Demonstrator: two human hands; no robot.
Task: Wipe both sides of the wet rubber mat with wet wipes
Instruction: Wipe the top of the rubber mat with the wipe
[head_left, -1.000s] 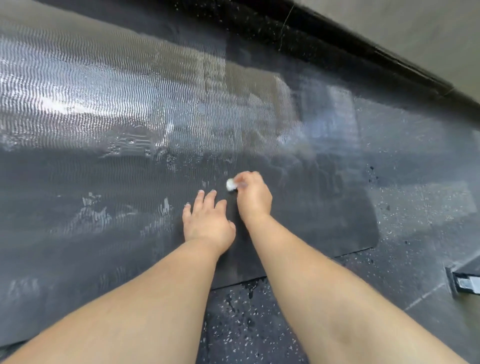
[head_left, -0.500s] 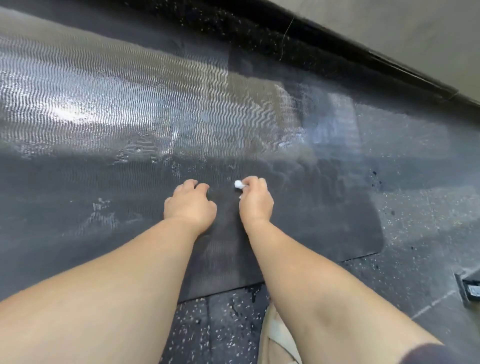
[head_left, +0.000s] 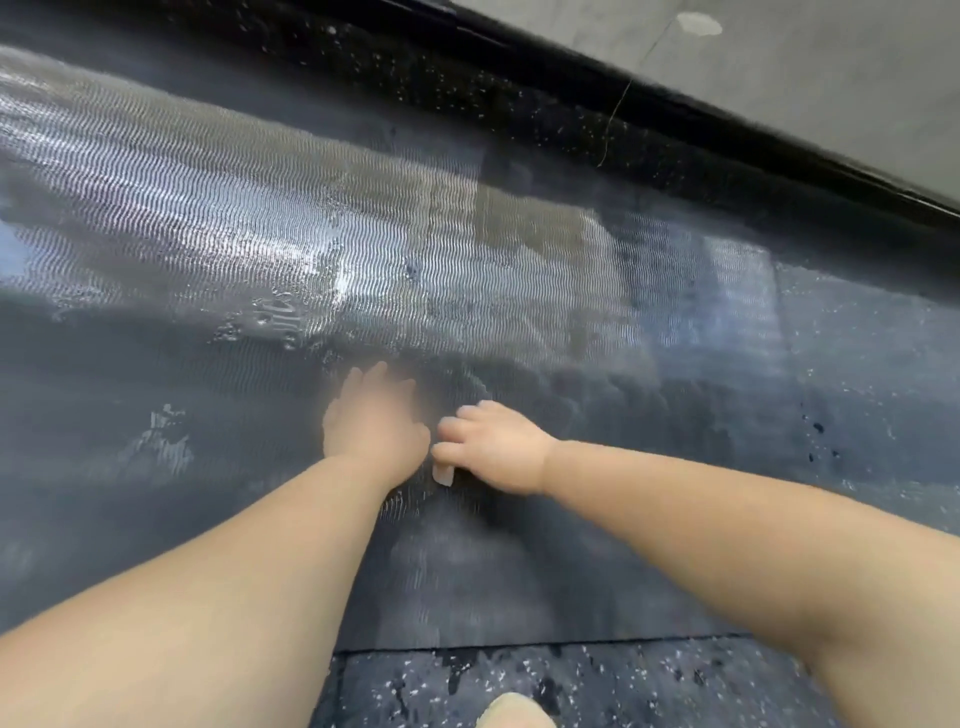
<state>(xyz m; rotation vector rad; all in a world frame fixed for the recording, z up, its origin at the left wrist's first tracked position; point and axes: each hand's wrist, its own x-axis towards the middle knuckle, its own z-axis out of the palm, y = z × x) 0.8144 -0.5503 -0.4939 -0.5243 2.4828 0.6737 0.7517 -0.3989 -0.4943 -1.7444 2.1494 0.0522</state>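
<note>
At the bottom edge of the frame there's speckled black flooring (head_left: 571, 680), and right above it the wet dark grey wavy-ribbed rubber mat (head_left: 467, 571) lies flat, filling most of the picture. Mid-frame, the right hand (head_left: 493, 447) has its fingers curled round a small scrunched white wet wipe (head_left: 443, 474) held down on the mat, just beside the left hand (head_left: 374, 421), which rests flat with fingers out, gripping nothing (bit blurry tho). Further up the mat shines with water, then a black baseboard strip (head_left: 675, 109) and grey wall (head_left: 805, 62) upper right.
</note>
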